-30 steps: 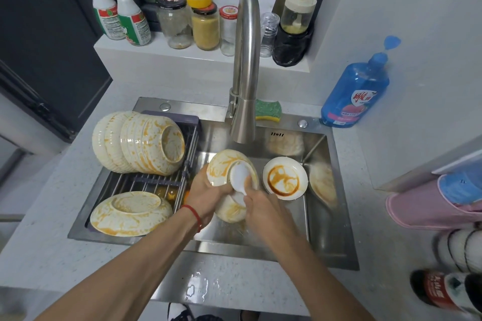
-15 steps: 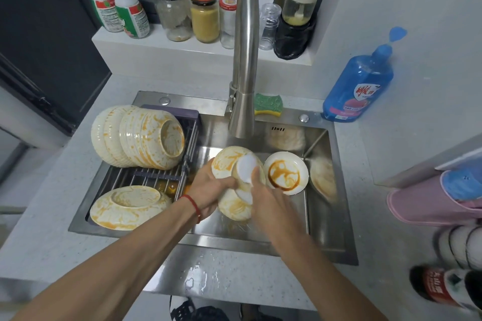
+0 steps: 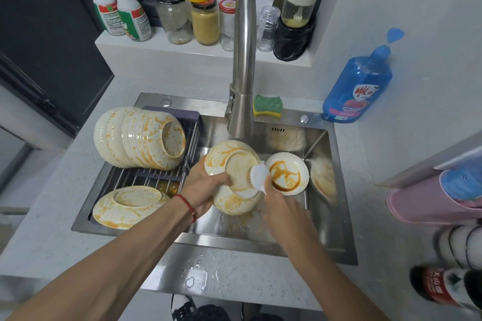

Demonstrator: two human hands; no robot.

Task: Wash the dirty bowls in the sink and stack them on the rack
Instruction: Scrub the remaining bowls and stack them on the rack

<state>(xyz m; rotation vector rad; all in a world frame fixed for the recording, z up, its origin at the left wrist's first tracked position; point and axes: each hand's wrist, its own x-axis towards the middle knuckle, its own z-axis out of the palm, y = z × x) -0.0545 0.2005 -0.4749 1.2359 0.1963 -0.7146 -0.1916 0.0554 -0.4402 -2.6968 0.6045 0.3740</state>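
Left hand gripped a stained bowl over the sink; right hand held a white scrubber against it. Bowls on the rack at the sink's left edge remained stained; washing appeared barely begun.

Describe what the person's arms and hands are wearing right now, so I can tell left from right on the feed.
Both forearms are bare, no sleeves and no gloves. The left hand has a thin red string bracelet around its wrist. The right hand and its wrist carry nothing visible: no band, watch or ring.
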